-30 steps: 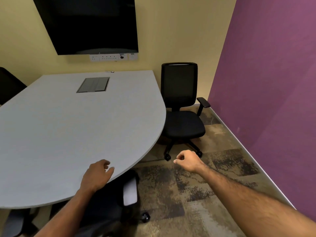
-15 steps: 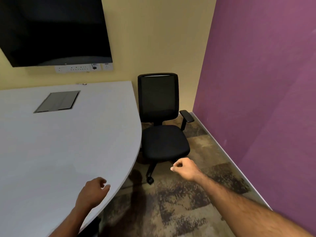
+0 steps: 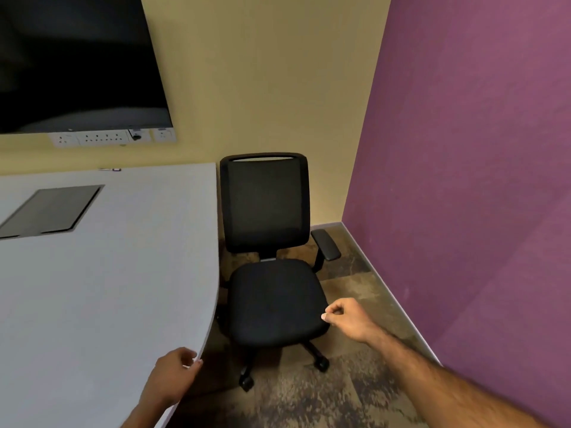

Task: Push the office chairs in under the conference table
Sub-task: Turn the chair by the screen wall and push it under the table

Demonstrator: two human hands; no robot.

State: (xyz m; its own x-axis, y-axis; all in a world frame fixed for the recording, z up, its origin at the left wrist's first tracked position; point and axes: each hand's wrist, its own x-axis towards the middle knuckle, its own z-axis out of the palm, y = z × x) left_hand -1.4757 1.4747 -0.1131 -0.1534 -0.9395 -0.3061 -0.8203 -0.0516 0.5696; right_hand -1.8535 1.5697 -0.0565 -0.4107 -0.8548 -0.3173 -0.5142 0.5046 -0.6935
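Observation:
A black office chair [image 3: 272, 291] with a mesh back stands beside the right edge of the grey conference table [image 3: 108, 288], turned sideways with its seat facing me and only its left side close to the table edge. My right hand [image 3: 349, 319] hovers at the seat's front right corner, fingers loosely curled, holding nothing. My left hand [image 3: 173, 378] hangs over the table's rounded edge with its fingers curled, holding nothing.
A purple wall [image 3: 479, 211] runs close along the chair's right side, leaving a narrow strip of carpet [image 3: 309, 396]. A dark screen [image 3: 74, 63] and a socket strip [image 3: 108, 139] hang on the yellow wall behind the table. A grey cable hatch [image 3: 52, 211] is set in the tabletop.
The view has swung right and closer to the far chair. The near chair under the table has left the view. My right hand now reaches the seat's corner.

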